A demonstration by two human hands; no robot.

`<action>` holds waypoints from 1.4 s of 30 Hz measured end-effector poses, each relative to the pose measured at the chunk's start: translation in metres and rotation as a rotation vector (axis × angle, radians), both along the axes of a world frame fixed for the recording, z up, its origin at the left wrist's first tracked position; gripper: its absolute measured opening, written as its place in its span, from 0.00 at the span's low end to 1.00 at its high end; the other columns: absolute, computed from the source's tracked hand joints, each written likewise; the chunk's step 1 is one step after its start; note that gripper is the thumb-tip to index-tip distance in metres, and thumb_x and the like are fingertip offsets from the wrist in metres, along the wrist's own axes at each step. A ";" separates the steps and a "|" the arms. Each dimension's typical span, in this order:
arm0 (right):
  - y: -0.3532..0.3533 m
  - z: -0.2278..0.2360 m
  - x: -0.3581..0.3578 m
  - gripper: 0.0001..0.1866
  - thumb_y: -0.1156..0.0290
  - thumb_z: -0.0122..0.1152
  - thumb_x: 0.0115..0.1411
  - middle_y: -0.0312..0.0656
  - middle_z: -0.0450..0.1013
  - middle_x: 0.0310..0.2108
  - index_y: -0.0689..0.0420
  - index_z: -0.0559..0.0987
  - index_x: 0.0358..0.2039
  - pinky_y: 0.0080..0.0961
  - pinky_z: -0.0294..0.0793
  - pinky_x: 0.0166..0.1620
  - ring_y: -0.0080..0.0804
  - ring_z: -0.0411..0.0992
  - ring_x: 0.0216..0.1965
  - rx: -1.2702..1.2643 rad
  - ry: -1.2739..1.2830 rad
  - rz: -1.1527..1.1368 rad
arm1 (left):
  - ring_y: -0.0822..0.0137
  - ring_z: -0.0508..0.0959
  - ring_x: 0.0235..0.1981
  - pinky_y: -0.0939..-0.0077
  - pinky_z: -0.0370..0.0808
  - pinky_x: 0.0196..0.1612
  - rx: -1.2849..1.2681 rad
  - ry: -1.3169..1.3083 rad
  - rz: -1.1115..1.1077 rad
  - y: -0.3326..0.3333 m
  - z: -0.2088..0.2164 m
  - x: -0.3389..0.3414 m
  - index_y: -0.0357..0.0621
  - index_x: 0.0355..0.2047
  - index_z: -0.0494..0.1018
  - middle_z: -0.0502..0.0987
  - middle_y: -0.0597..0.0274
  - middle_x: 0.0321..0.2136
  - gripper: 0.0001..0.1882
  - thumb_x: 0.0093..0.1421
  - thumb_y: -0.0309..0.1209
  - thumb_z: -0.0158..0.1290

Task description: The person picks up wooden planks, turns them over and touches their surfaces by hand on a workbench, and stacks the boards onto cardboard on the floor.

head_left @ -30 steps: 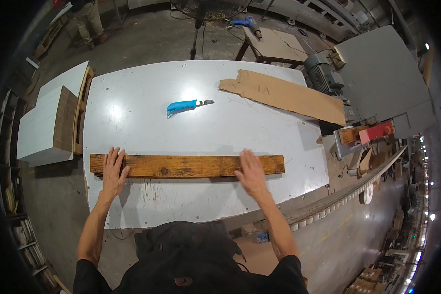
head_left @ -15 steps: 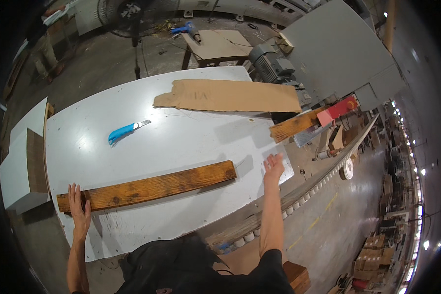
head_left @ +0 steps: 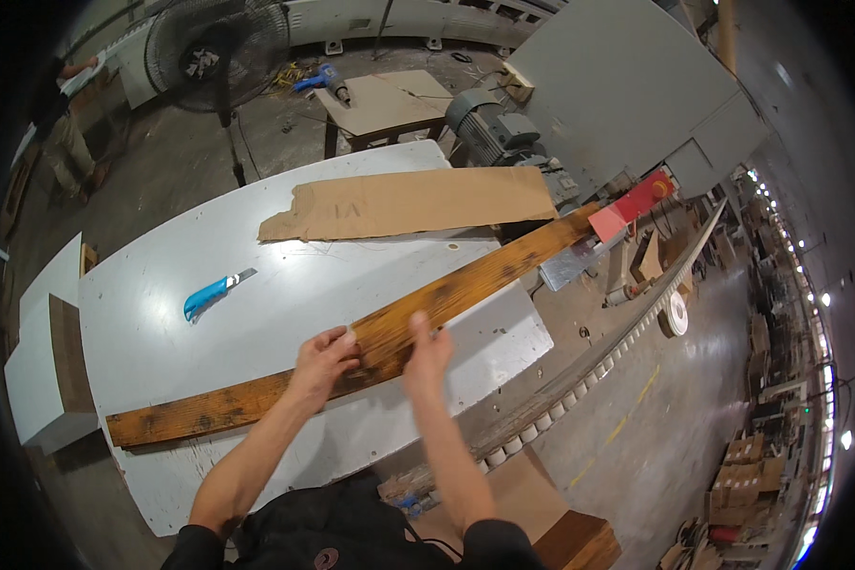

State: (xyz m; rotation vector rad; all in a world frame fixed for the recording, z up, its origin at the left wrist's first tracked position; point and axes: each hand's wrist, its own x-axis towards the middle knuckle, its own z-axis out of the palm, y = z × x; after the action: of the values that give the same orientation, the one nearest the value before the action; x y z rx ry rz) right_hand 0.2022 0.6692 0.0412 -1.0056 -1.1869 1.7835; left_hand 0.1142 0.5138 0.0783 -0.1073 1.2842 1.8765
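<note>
A long brown wooden plank [head_left: 465, 285] lies slantwise across the white table [head_left: 285, 285], from the near left corner up toward the red-capped machine at the right. My left hand [head_left: 321, 359] presses flat on the plank's middle. Beside it my right hand [head_left: 427, 353], blurred by motion, rests with fingers spread on the plank. A blue-handled utility knife [head_left: 209, 296] lies on the table, left of and beyond my hands.
A torn sheet of brown cardboard [head_left: 408, 201] covers the table's far side. A grey machine with a motor [head_left: 589, 114] and a red part [head_left: 632, 204] stands at the right. A fan [head_left: 214, 47], a small wooden stand [head_left: 380, 104] and a white cabinet [head_left: 43, 351] surround the table.
The plank has slid rightward and swung so its far end reaches the machine. My two hands came in from the plank's ends to its middle.
</note>
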 end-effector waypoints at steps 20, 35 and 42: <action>0.037 0.050 0.044 0.29 0.60 0.47 0.67 0.56 0.55 0.66 0.63 0.61 0.64 0.44 0.46 0.68 0.54 0.49 0.68 1.411 -0.635 0.149 | 0.71 0.75 0.35 0.72 0.74 0.41 -0.149 0.401 0.320 -0.277 0.077 0.035 0.38 0.36 0.76 0.75 0.62 0.33 0.22 0.47 0.40 0.68; 0.177 0.071 0.077 0.26 0.52 0.58 0.63 0.46 0.74 0.45 0.67 0.79 0.45 0.25 0.67 0.52 0.34 0.70 0.46 0.568 -0.210 0.148 | 0.70 0.71 0.32 0.73 0.70 0.39 -0.319 0.625 0.518 -0.406 0.083 0.075 0.40 0.33 0.67 0.71 0.64 0.28 0.28 0.49 0.51 0.65; 0.108 0.013 0.070 0.22 0.57 0.53 0.65 0.33 0.73 0.30 0.67 0.80 0.39 0.23 0.68 0.39 0.22 0.67 0.34 0.577 -0.617 0.418 | 0.82 0.63 0.22 0.83 0.60 0.25 -0.499 0.454 0.546 -0.477 0.051 0.013 0.45 0.24 0.68 0.65 0.77 0.20 0.13 0.63 0.34 0.55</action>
State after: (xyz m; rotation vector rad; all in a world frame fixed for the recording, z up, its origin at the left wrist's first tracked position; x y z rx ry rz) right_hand 0.2722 0.7767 0.0541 -1.0216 -2.2742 1.2854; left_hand 0.1274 0.0366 0.1297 -0.3361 2.1997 2.0455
